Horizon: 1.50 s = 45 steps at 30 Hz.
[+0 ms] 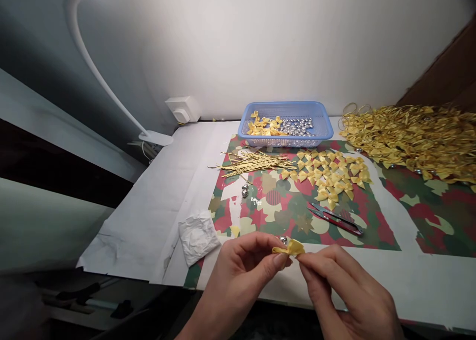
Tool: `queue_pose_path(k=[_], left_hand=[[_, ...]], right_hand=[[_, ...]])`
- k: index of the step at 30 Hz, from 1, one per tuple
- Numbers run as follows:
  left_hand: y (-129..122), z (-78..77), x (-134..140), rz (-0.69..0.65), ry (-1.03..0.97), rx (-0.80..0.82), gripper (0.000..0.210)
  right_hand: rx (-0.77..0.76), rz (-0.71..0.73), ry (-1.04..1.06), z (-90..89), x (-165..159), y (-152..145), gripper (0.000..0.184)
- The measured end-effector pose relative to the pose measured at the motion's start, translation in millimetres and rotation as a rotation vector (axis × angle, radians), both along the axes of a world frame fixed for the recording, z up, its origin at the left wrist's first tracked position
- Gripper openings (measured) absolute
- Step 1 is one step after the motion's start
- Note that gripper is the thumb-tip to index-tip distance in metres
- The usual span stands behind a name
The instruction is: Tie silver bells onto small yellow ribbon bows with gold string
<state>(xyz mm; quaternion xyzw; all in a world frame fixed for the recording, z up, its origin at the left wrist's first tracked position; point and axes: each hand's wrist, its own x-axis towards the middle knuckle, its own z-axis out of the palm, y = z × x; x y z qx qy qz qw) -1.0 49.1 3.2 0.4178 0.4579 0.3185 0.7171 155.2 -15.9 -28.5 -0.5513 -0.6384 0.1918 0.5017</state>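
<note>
My left hand (247, 268) pinches a small yellow ribbon bow (296, 247) between thumb and forefinger, above the table's front edge. At the bow's right side, my right hand (344, 285) has thumb and forefinger pressed together on its edge; whether they also hold a cord end is too small to tell. A silver jingle bell (283, 239) shows just behind the bow; I cannot tell whether it is attached. Red-handled thread snips (336, 219) lie beyond my right hand. Several loose yellow bows (327, 173) are spread on the patterned sheet (275, 221).
A blue basket (285, 106) holds bows and silver bells at the back. Gold cords (256, 164) lie before it, with loose bells (244, 191) nearer. Finished-looking corded bows (416, 136) pile up at right. Crumpled white paper (199, 237) and a lamp (156, 137) are left.
</note>
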Motion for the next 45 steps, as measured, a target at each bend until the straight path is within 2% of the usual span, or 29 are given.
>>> queue_pose_path(k=[12, 25, 36, 45], left_hand=[[-1.1, -0.2, -0.5, 0.031, 0.031, -0.002, 0.005], [-2.3, 2.4, 1.1, 0.031, 0.095, 0.113, 0.004], [-2.7, 1.1, 3.2, -0.013, 0.101, 0.081, 0.007], [-5.5, 0.9, 3.6, 0.076, 0.097, 0.153, 0.002]], right_hand=[[0.008, -0.022, -0.028, 2.0, 0.2, -2.1, 0.022], [0.006, 0.002, 0.003, 2.9, -1.5, 0.0, 0.02], [-0.006, 0.012, 0.048, -5.3, 0.5, 2.2, 0.018], [-0.004, 0.017, -0.036, -6.9, 2.6, 0.4, 0.02]])
